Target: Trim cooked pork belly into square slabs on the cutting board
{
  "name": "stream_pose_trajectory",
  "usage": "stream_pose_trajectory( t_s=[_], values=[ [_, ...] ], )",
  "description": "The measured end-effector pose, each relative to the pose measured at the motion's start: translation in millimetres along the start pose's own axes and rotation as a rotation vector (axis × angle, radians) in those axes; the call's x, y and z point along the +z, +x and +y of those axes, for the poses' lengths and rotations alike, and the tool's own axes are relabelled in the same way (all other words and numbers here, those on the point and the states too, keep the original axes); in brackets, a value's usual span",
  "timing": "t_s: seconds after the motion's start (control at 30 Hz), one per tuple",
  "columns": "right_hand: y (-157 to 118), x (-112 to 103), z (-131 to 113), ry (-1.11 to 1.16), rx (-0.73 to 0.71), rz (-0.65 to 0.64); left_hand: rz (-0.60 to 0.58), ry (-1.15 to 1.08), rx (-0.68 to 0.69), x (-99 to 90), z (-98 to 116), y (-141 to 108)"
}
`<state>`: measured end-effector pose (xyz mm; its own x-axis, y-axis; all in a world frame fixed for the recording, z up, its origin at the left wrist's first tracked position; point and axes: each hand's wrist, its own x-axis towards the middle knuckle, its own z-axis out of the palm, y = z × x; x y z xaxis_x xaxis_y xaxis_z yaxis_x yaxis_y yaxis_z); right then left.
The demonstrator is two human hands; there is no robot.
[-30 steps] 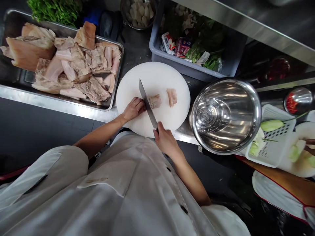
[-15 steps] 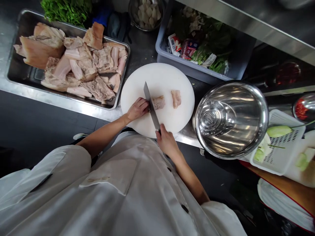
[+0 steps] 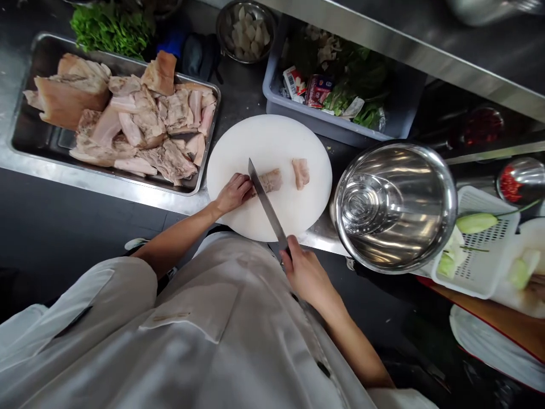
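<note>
On the round white cutting board (image 3: 242, 142) lies a piece of cooked pork (image 3: 271, 180), its left end under the fingers of my left hand (image 3: 234, 192). Those fingers are curled and press the meat down. My right hand (image 3: 307, 271) is closed around the handle of a kitchen knife (image 3: 268, 207). The blade crosses the pork at a slant, close to my left fingertips. A separate pork slice (image 3: 300, 173) rests on the right part of the board. Whether the edge has cut into the meat is hidden by the blade.
Left is a metal tray (image 3: 106, 176) of pork pieces. Behind are green leaves (image 3: 113, 28), a bowl of pale pieces (image 3: 246, 35) and a grey bin (image 3: 327, 122) of scraps. Right stand a large steel bowl (image 3: 409, 204), a white basket (image 3: 483, 272) and another person's arm (image 3: 489, 312).
My right hand has drawn back toward my body and slightly right, pulling the knife with it. My left hand stays on the pork. The whole view has shifted slightly.
</note>
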<state>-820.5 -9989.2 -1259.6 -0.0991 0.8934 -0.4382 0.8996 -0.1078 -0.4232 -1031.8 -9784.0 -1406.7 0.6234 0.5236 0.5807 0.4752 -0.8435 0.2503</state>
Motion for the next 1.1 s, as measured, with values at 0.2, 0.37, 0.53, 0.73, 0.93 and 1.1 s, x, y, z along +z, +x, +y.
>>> stream_pose_trajectory(
  t_s=[0.2,0.37,0.53,0.73,0.93,1.1],
  values=[
    [32,5,-13,0.023,-0.026,0.077,-0.037,-0.036,-0.008,3.8,-3,2],
    [18,9,-2,0.066,0.003,-0.026,-0.013,-0.01,0.03,3.6,-2,1],
    [55,8,-8,0.068,-0.029,0.077,-0.032,-0.008,0.043,3.5,-3,2],
    [21,18,10,0.116,0.013,-0.033,-0.013,0.007,0.033,7.9,-4,0],
    [77,31,-12,0.052,-0.008,0.108,-0.007,-0.007,0.029,4.9,-4,-4],
    [34,7,-5,0.033,-0.004,0.07,0.05,0.023,-0.009,3.4,-2,-7]
  ],
)
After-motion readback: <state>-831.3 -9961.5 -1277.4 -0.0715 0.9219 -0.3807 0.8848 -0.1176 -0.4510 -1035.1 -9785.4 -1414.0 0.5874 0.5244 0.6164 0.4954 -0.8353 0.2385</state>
